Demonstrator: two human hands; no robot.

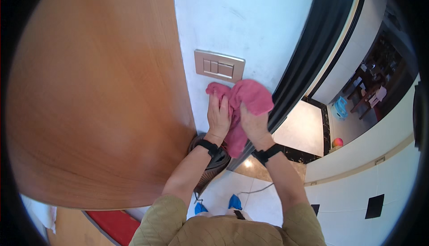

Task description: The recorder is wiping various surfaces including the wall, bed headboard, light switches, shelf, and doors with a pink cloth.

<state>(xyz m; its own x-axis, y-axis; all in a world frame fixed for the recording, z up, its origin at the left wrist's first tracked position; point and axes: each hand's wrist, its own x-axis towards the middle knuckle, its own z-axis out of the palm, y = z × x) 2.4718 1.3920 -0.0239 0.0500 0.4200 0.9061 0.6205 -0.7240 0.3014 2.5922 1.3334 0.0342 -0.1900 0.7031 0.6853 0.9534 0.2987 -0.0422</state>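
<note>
A pink cloth is bunched between both hands, just under a light switch plate on a pale wall. My left hand grips its left part, fingers pointing up along the wall. My right hand holds the other side, its fingers mostly hidden beneath a fold. One end of the cloth hangs down between my wrists. The switch plate is metallic-looking with several rockers, and the cloth's top edge reaches its lower right corner. Each wrist wears a black band.
A wooden panel fills the left side. Dark door trim borders the wall on the right. Below my left wrist stands a dark bin-like container, partly hidden. A cable lies on the tiled floor near my blue-covered feet.
</note>
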